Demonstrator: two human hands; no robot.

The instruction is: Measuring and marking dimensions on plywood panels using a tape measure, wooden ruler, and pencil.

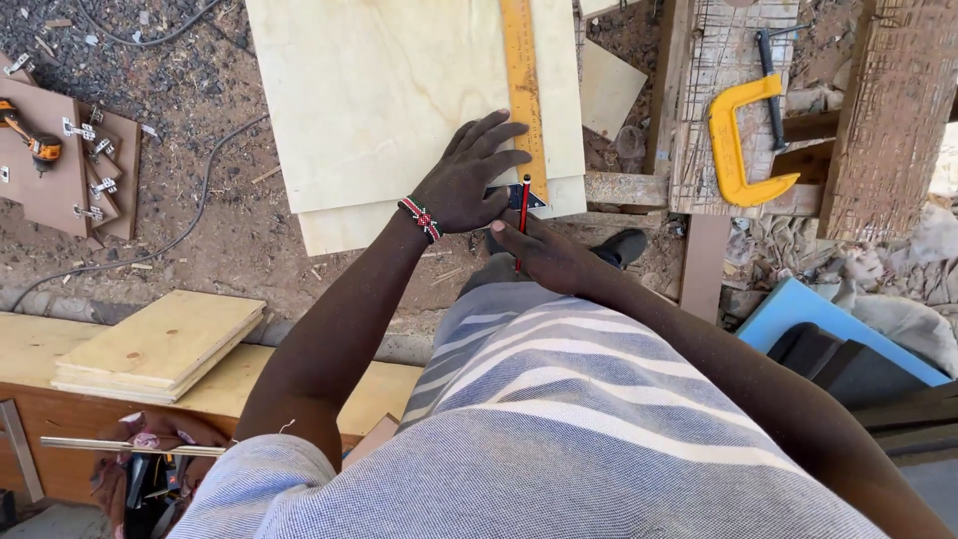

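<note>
While the red pencil (523, 215) is standing with its tip against the near edge of the pale plywood sheet (389, 100), the right hand (544, 250) is gripping it, fingers clamped around its shaft. Just beside the pencil, the yellow ruler (523, 90) is lying along the sheet, running away from the person, and the left hand (469, 180) is pressing flat on the sheet with fingers spread, fingertips touching the ruler's edge; a beaded wristband (421, 218) is circling that wrist. The two hands are sitting close together at the sheet's near edge. A second plywood sheet is lying under the first. Farther right, a yellow C-clamp (743, 140) is resting on a scored wooden desk (714, 60). On the left, stacked boards (160, 344) are lying near brown panels with hinges (70, 160) on the dirt ground (200, 90).
</note>
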